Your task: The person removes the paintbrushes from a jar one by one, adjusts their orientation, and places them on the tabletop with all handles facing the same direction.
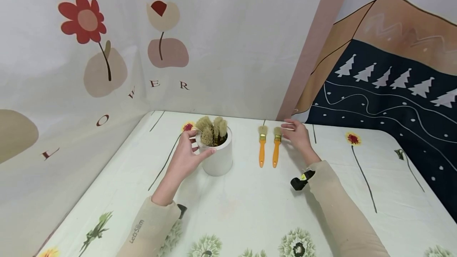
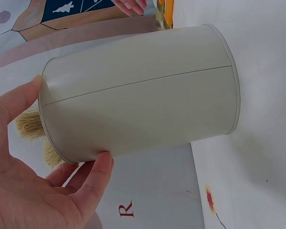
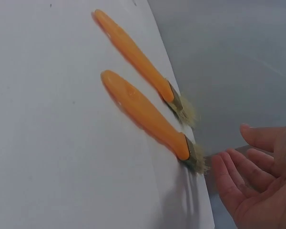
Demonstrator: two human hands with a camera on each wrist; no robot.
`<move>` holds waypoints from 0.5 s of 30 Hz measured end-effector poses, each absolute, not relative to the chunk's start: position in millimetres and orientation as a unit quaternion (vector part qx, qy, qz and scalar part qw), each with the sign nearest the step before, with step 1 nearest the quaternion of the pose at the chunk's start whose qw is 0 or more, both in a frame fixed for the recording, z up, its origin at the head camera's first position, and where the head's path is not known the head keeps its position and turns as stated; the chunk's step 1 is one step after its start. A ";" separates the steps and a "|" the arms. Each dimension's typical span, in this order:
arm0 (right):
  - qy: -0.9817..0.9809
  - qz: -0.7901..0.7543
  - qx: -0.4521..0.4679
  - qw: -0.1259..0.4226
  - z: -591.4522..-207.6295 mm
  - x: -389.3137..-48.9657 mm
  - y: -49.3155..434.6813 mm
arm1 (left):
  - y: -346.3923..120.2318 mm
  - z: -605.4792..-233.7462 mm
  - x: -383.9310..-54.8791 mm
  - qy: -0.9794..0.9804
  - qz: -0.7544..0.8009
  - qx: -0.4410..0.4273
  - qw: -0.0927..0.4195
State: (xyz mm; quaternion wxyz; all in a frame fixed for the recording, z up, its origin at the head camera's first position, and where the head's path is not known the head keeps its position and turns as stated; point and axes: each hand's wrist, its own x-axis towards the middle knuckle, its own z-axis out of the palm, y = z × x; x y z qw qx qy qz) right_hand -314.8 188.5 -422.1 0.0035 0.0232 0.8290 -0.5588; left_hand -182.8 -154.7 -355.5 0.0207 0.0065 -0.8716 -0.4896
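My left hand (image 1: 181,158) grips the rim of a white cylindrical pot (image 1: 217,164), thumb on the near side and fingers round the left. Several bristle brush heads (image 1: 215,127) stick up out of the pot; their handles are hidden inside. To the right, two paintbrushes with orange handles lie side by side on the table, bristles away from me: a left paintbrush (image 1: 262,150) and a right paintbrush (image 1: 276,152). Beside the right one's bristles hovers my right hand (image 1: 299,138), fingers loosely spread and holding nothing. The right wrist view shows its fingertips (image 3: 220,164) close to those bristles.
A white cloth with printed flowers covers the table (image 1: 239,209). Behind it hangs a pale printed curtain (image 1: 228,50), and at the right a dark fabric with white trees (image 1: 392,102). A black strap end (image 1: 299,183) hangs at the right wrist.
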 end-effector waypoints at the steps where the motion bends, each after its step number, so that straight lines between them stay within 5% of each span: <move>1: 0.829 -0.559 0.023 0.006 -421.1 -314.3 187.5 | -154.8 -355.7 -183.0 -0.872 -0.490 0.006 0.021; 15: 0.830 -0.558 -0.022 0.004 -405.0 -302.7 171.4 | -155.0 -357.2 -184.6 -0.869 -0.495 0.004 0.022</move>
